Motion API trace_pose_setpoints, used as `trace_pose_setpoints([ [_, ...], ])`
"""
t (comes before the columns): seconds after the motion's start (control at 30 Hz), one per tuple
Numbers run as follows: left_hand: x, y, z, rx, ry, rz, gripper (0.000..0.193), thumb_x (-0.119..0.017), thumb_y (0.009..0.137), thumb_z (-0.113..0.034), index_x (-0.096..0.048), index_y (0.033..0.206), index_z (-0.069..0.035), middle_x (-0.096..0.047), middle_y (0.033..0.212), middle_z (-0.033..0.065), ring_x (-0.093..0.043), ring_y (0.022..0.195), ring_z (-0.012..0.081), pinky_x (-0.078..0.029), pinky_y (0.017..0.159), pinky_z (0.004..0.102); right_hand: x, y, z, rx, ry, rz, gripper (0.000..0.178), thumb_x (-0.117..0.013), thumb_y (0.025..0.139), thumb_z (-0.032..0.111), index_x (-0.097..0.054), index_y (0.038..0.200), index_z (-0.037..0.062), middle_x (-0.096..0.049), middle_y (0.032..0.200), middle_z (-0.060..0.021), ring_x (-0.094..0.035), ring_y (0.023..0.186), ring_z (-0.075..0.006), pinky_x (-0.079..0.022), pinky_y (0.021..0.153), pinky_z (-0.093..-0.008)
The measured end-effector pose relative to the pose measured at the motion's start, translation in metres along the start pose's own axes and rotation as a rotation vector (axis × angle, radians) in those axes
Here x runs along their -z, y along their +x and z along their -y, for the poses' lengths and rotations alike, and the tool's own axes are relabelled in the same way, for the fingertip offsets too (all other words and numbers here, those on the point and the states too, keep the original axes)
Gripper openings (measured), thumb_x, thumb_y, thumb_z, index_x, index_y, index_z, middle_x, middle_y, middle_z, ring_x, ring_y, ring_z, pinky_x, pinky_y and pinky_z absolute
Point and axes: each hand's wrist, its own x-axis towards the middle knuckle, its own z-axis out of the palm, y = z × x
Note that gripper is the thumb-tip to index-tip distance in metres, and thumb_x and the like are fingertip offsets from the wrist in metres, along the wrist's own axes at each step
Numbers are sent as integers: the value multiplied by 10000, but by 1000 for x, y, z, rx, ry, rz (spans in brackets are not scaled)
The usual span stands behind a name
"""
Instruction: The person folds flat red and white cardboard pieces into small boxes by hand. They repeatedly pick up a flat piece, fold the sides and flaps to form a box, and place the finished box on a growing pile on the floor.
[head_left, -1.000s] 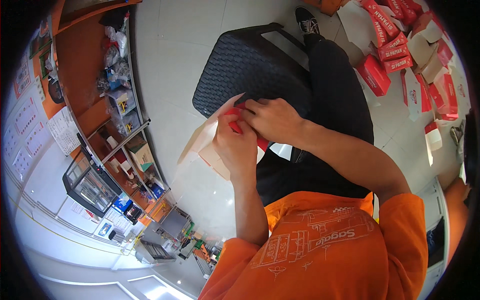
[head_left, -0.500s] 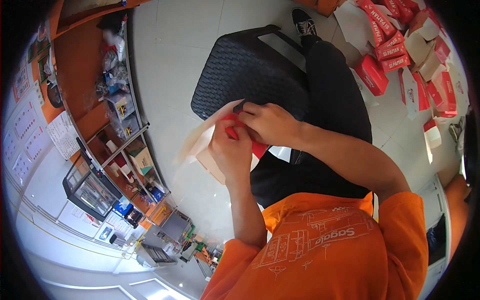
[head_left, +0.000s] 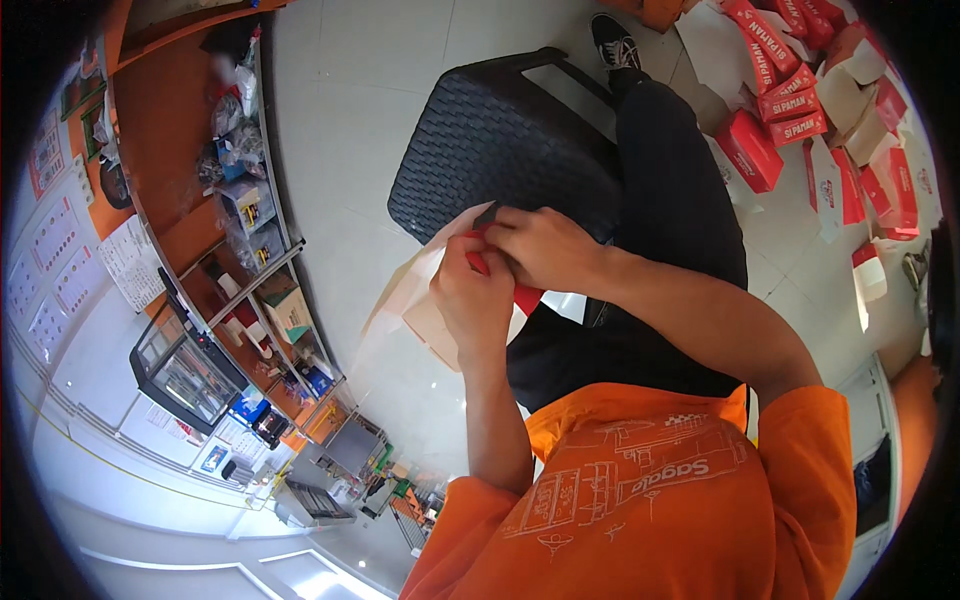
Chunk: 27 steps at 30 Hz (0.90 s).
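Above my lap I hold a partly folded cardboard box (head_left: pixel 432 328), pale inside and red outside. My left hand (head_left: pixel 473 295) is closed on its edge, fingers curled, with a bit of red card showing beside them. Close against it, my right hand (head_left: pixel 545 248) pinches the same box near an upper corner. A long pale flap spreads out to the left of my hands. Part of the box is hidden behind my fingers and wrists. Just beyond the hands stands a black woven-textured stool (head_left: pixel 500 150).
Many red and white cardboard boxes (head_left: pixel 750 150) lie heaped on the floor at the far right. Along the left runs an orange-backed shelf (head_left: pixel 165 150) holding bags and small boxes. My outstretched leg (head_left: pixel 675 180) passes right of the stool.
Both hands keep their grip on the box, with only slight finger movement. The whole view has shifted a little, and the pale flap sits at a slightly different angle.
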Motion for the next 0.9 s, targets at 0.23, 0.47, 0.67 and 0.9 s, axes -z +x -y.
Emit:
trace_pose_setpoints([
  [0.23,-13,-5,9,33,-276,52,128,-637,869,-89,-652,968,-10,-700,839,160,-694,715,285,-541,644,373,18,-5,-11,-153,305,50,203,-668,822,177,-576,920,26,-651,901,-167,-668,808,-351,-531,723,-420],
  [0.47,0,-65,70,225,-304,-477,373,-565,977,-173,-526,1301,7,-678,1054,152,-660,919,215,-551,729,304,32,-10,34,-70,-257,-87,342,-665,851,309,-579,988,9,-596,902,-138,-660,784,-308,-558,664,-409],
  [0.67,-40,-65,94,338,-647,-441,318,-479,984,-115,-534,1265,24,-640,1140,230,-630,1047,350,-487,864,401,11,-12,22,56,-498,-131,294,-568,906,145,-543,1155,-10,-602,967,-161,-655,823,-333,-552,717,-432],
  [0.9,-46,-55,86,459,-470,-398,331,-460,919,20,-553,1236,27,-663,958,281,-649,890,437,-508,752,460,18,-11,20,-40,-529,-97,306,-489,959,136,-543,1216,-22,-615,1084,-198,-635,915,-390,-532,787,-458],
])
